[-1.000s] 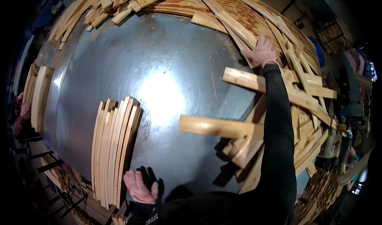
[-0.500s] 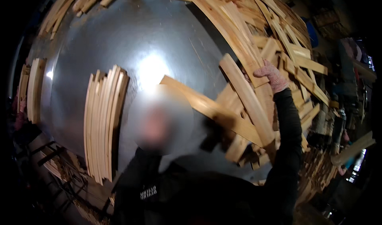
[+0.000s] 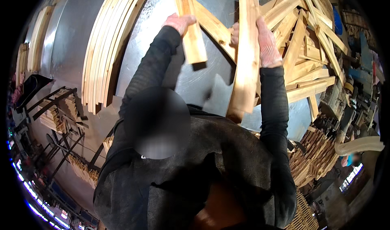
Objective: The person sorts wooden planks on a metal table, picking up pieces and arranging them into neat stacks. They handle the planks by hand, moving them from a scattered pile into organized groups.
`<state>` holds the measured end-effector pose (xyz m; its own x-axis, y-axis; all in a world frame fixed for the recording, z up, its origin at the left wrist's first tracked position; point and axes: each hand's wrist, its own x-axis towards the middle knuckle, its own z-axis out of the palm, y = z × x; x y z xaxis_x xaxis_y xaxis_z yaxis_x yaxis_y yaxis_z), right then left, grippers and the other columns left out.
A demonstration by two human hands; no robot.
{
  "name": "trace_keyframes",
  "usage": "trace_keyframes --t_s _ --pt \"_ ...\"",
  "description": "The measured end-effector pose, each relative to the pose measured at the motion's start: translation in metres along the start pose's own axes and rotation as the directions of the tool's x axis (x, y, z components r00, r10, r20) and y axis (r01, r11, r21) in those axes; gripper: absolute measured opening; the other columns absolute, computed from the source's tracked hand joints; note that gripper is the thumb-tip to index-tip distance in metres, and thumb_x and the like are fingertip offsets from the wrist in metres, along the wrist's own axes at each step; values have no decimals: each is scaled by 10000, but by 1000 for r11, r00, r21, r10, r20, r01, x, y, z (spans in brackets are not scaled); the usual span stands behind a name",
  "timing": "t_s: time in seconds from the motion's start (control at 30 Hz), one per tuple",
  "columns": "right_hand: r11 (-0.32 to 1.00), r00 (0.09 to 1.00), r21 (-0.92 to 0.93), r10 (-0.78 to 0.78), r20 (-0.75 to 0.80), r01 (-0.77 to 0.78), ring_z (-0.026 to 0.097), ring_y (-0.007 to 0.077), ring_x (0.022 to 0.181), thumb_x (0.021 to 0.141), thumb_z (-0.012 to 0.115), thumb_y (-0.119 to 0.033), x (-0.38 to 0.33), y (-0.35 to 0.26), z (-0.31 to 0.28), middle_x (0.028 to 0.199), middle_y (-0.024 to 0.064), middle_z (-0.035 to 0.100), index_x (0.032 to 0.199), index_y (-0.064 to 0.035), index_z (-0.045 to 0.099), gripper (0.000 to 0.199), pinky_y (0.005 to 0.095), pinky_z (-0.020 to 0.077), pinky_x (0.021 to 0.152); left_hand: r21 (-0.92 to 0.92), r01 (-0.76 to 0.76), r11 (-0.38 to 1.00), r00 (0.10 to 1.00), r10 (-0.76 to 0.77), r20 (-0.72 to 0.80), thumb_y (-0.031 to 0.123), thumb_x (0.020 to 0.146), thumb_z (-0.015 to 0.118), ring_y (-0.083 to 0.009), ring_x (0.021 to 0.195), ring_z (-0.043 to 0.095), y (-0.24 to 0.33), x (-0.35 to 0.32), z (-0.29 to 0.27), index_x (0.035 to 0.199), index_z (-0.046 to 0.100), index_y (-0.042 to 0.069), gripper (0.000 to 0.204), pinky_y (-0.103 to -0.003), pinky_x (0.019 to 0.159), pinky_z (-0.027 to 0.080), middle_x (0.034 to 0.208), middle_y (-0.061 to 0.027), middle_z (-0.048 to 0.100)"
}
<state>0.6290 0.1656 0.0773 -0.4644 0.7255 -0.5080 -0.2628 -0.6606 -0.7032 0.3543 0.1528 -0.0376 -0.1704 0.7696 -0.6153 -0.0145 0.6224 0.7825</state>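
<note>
My left hand [image 3: 178, 24], in a pinkish work glove, is closed on the edge of a short pale wooden board [image 3: 194, 46] raised over the metal table. In a matching glove, my right hand [image 3: 268, 47] grips a longer, wider wooden board [image 3: 247, 55] from its right side. Its fingertips show past that board's left edge. Between the two held boards, another wooden board [image 3: 213, 24] slants across the tabletop. A loose heap of wooden boards [image 3: 294, 39] lies just right of my right hand.
On the metal table [image 3: 150, 31] a row of boards [image 3: 111, 47] stands side by side at the left. Further left is another small stack [image 3: 40, 39]. Stacked wood [image 3: 315, 155] sits at the lower right, near a ribbed hose [image 3: 359, 145]. Dark metal racks [image 3: 61, 104] stand at lower left.
The view has shifted, so the table appears higher. My right hand has come nearer my body from the pile, with a board in it. My left hand, blurred out before, now shows holding a board.
</note>
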Motion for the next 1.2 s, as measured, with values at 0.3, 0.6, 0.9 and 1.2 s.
trace_keyframes --t_s 0.3,0.6,0.9,1.2 --pt "-148 885 -989 -458 85 19 492 354 1286 896 627 -361 -7 79 89 1319 259 524 1359 -30 484 587 375 379 1098 -295 -102 950 939 190 287 215 847 767 -170 1124 587 -62 -84 14 1292 576 34 517 -326 988 470 1212 -109 657" --pt "-221 826 -871 -481 -294 -438 397 412 1347 743 721 -214 -71 97 -8 1475 271 356 1556 -70 149 1004 452 372 1094 619 -154 770 971 235 -51 195 804 784 -265 1046 658 -55 -124 -101 1345 467 -21 662 -385 937 522 1164 -181 666" --pt "916 987 -395 0 163 65 557 295 1164 714 851 -253 -59 82 -20 1307 209 542 1490 -5 323 971 382 499 952 981 192 21 780 604 -166 354 774 759 -419 1335 417 -85 -159 -190 1490 332 60 884 -523 1135 289 1390 -296 459" --pt "999 998 -25 24 50 -23 674 267 949 910 681 -256 16 128 65 1076 172 665 1282 54 516 511 380 567 851 -91 -58 994 932 87 353 113 891 677 -147 978 622 -42 -156 -42 1332 511 -3 485 -290 865 517 1103 -92 659"
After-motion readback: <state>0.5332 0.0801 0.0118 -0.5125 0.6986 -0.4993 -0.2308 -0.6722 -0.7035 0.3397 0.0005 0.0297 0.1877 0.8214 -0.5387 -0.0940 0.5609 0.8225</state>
